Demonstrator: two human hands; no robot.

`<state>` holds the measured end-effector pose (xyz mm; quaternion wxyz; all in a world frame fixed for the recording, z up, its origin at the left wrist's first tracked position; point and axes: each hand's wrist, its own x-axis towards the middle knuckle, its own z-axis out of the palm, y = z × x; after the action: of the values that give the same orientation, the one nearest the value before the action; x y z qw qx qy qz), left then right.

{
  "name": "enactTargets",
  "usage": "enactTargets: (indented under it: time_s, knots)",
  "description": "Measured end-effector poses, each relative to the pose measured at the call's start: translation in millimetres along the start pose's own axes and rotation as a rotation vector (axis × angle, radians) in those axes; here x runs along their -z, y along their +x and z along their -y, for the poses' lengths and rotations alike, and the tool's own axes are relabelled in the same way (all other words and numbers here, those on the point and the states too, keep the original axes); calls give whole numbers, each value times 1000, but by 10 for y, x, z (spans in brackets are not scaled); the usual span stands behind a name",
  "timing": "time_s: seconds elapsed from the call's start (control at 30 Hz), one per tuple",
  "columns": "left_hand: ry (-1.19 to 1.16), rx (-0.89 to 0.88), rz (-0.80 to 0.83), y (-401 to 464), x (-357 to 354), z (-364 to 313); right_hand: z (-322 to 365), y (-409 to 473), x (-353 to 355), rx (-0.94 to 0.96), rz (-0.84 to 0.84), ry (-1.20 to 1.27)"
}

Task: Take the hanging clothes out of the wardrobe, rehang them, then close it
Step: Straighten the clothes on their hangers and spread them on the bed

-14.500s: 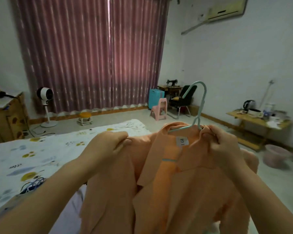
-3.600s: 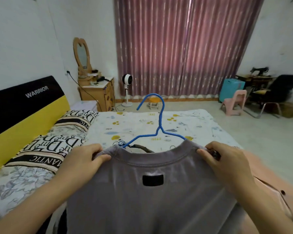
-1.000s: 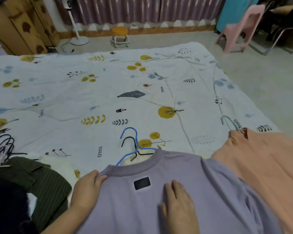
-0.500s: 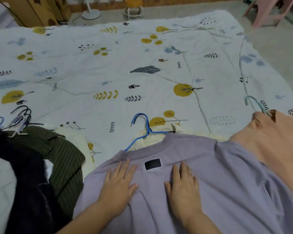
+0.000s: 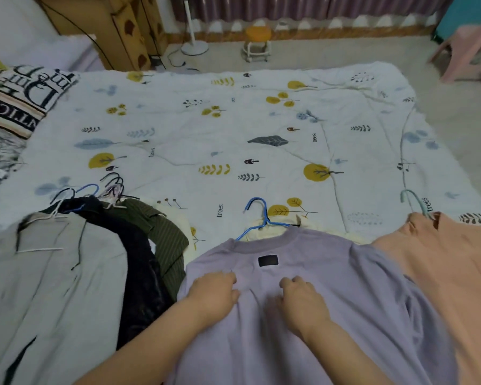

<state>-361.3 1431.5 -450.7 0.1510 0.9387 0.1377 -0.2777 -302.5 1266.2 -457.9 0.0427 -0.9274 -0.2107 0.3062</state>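
the lilac shirt (image 5: 303, 315) lies on the bed (image 5: 233, 134) on its blue hanger (image 5: 257, 215). the left hand (image 5: 214, 291) and right hand (image 5: 303, 300) rest on it, fingers curled, gripping nothing firmly. it looks soft and light, so it is best lifted by the hanger hook.

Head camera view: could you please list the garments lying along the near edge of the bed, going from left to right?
Light grey jacket → dark navy garment → olive green striped shirt → lilac sweatshirt on a blue hanger, with both hands resting on it → peach orange shirt.
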Motion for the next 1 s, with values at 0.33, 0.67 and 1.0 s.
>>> enactTargets:
  time_s: [0.33, 0.67, 1.0]
  knots:
    - [-166, 77, -117, -1277, 604, 176, 608, -844, 710, 230, -28, 6]
    - [-251, 265, -226, -2263, 771, 911, 1543, -1287, 884, 449, -81, -85]
    - [-271, 309, -278, -2734, 656, 2281, 2756, -1321, 494, 416, -136, -92]
